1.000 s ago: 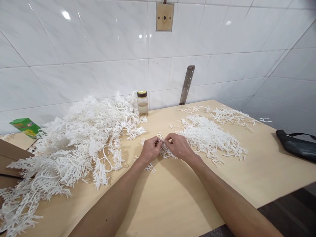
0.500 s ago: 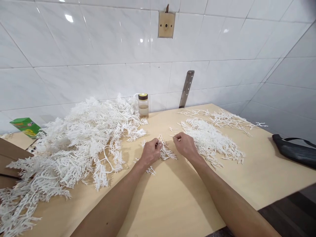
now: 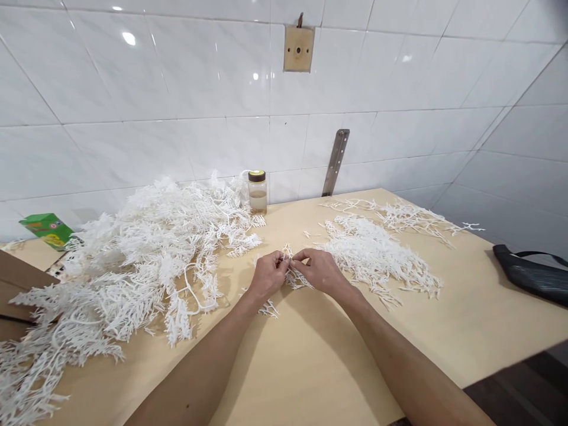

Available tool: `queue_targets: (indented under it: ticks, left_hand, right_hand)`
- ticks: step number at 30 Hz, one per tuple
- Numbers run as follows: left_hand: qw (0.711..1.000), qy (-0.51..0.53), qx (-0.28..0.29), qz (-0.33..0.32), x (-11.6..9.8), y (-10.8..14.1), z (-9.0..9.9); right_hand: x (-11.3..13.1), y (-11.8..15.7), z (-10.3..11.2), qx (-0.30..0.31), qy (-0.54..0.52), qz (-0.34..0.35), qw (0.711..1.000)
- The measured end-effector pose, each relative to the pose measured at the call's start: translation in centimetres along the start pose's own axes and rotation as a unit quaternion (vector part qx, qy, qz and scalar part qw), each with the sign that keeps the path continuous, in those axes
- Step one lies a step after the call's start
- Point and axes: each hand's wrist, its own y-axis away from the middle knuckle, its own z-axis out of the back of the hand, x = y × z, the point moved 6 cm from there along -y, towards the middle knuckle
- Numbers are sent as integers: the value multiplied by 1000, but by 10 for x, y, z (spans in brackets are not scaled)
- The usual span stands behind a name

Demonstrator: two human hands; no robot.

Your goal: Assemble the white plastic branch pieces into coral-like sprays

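Between my hands is a small white branching plastic sprig (image 3: 296, 279), partly covered by my fingers. My left hand (image 3: 268, 273) pinches it near its upper end. My right hand (image 3: 320, 269) has its thumb and forefinger pinched together at the same sprig, close to the left fingertips. A loose white piece (image 3: 268, 309) lies on the table just below my left wrist. To the left spreads a large heap of white branched plastic foliage (image 3: 155, 260). A flatter pile of small white sprigs (image 3: 377, 251) lies beyond my right hand.
Thin bare white stems (image 3: 412, 216) lie at the table's back right. A jar with a dark lid (image 3: 258, 198) stands by the tiled wall, near a leaning metal bracket (image 3: 336, 163). A green carton (image 3: 47, 229), cardboard (image 3: 20, 284) and a black bag (image 3: 530, 272) are at the sides.
My right hand has moved left from the edge of the sprig pile to meet my left hand at the held sprig. The left hand has stayed nearly in place.
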Motion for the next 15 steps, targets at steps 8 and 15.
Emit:
queue_targets:
  ticks: [8,15]
  left_hand:
    - [1000,-14,3,-12,-2,0,-1]
    - [986,-164,-4,-43,-3,1,-3]
  right_hand:
    - [2,1,-5,-13,74,25,997]
    - [5,5,-14,-5,116,12,993]
